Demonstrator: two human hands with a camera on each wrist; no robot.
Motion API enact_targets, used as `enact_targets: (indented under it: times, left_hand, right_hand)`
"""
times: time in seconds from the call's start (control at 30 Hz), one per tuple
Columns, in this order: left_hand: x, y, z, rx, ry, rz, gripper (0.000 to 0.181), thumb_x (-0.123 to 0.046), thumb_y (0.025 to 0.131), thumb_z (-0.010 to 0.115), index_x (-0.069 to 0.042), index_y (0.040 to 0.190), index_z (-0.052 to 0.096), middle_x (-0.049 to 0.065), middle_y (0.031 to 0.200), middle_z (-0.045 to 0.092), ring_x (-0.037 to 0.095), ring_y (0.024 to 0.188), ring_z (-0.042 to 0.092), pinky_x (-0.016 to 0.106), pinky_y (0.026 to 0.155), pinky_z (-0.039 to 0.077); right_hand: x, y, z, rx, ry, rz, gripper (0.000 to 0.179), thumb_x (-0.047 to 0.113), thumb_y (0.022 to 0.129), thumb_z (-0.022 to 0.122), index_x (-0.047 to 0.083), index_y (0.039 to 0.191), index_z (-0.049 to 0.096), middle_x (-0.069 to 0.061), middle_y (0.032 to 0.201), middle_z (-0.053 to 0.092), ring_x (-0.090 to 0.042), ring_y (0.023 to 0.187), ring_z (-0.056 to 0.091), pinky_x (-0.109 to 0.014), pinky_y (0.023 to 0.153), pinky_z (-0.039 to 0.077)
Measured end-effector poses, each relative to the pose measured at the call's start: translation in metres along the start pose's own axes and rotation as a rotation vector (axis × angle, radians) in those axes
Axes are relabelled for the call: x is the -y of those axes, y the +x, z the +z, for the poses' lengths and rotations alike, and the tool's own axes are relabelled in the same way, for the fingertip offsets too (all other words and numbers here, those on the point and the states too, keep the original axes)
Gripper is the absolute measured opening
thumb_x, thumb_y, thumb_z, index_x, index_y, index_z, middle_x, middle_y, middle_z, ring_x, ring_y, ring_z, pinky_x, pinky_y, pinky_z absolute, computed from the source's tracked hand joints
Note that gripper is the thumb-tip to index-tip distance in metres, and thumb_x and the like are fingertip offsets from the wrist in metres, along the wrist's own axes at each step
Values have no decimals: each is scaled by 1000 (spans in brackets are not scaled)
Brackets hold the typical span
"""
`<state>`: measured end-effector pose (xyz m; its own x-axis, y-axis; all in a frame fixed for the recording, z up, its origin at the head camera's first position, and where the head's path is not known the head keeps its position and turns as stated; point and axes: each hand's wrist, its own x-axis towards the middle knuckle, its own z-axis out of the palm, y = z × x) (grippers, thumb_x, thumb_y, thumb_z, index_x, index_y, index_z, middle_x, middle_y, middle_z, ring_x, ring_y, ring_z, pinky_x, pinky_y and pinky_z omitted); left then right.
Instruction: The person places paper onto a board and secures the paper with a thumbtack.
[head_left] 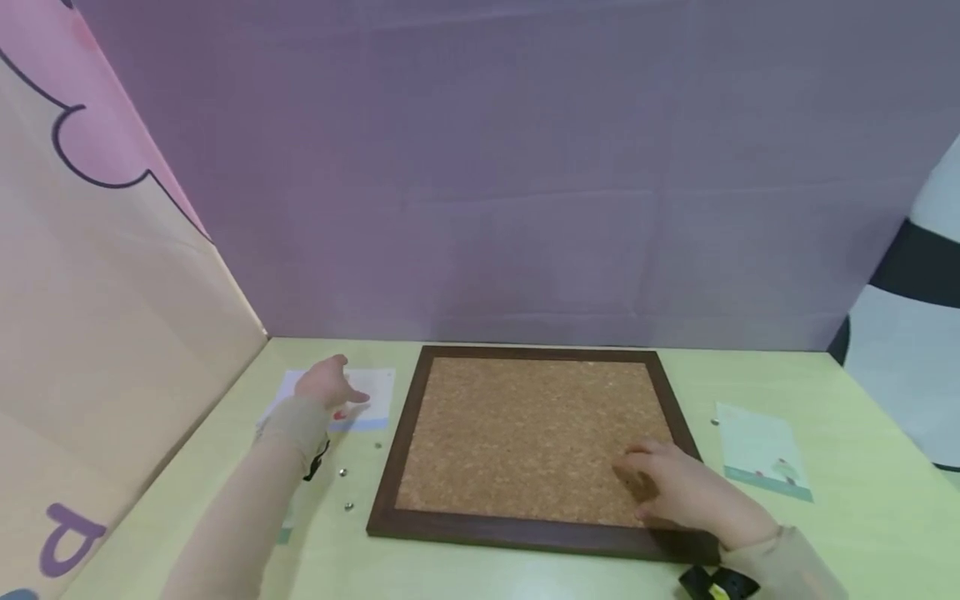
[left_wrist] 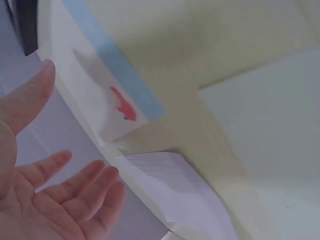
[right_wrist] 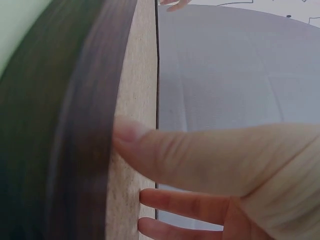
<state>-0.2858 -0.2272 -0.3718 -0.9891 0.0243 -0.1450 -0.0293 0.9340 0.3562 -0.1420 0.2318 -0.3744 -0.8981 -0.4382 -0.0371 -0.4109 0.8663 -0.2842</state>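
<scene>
One framed corkboard lies flat on the tabletop, midway between the sheets I can make out. The right hand rests at its near right corner, fingers loosely curved and apart from the thumb, touching the cork side and gripping nothing I can see. Just left of the corkboard lies a white sheet with a blue band; the left hand is stretched over it, fingers and thumb well spread, with hold of nothing. Whether it touches the paper I can't tell. I judge the step as a reach for that sheet; lifting it would call for me to pinch an edge. Farther out, small silvery pieces sit left of the corkboard and a green-banded card right of it. I make out no containers.
</scene>
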Motion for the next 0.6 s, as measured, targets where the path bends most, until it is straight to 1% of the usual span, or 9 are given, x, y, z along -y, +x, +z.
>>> enact_targets:
  times: [0.1, 0.2, 0.3, 0.43, 0.6]
  left_hand:
    - [2, 7, 2, 20, 16, 16, 86, -29, 77, 77, 10, 139, 32, 32, 139, 40, 48, 126, 40, 55, 103, 36]
    - [5, 12, 4, 43, -16, 6, 88, -31, 78, 76, 9, 141, 29, 31, 141, 38, 48, 127, 38, 56, 104, 34]
    - [8, 15, 5, 45, -62, -10, 89, -33, 80, 74, 8, 143, 26, 31, 142, 36, 47, 130, 35, 55, 106, 31]
    - [8, 15, 4, 42, -95, -33, 89, -33, 82, 72, 9, 144, 23, 31, 143, 34, 47, 131, 33, 55, 108, 29]
    - [5, 11, -1, 52, -155, -51, 90, -29, 83, 72, 8, 145, 19, 30, 147, 29, 48, 133, 30, 55, 109, 26]
  right_hand:
    - [0, -1, -1, -2, 1, 0, 58, 21, 61, 86, 7, 113, 66, -18, 115, 60, -40, 104, 56, -54, 88, 47]
    - [1, -1, -2, 2, -3, 2, 57, 22, 62, 86, 7, 113, 66, -17, 115, 60, -40, 104, 56, -54, 87, 47]
    - [3, -2, -4, 10, -2, 22, 58, 21, 62, 86, 7, 114, 66, -17, 116, 60, -40, 104, 56, -54, 87, 47]
    - [4, -3, -5, 25, 9, 51, 59, 20, 62, 85, 7, 116, 65, -18, 118, 59, -41, 106, 55, -54, 89, 46]
    - [5, -3, -6, 18, -4, 45, 60, 22, 61, 86, 7, 115, 65, -19, 118, 58, -42, 107, 54, -55, 89, 45]
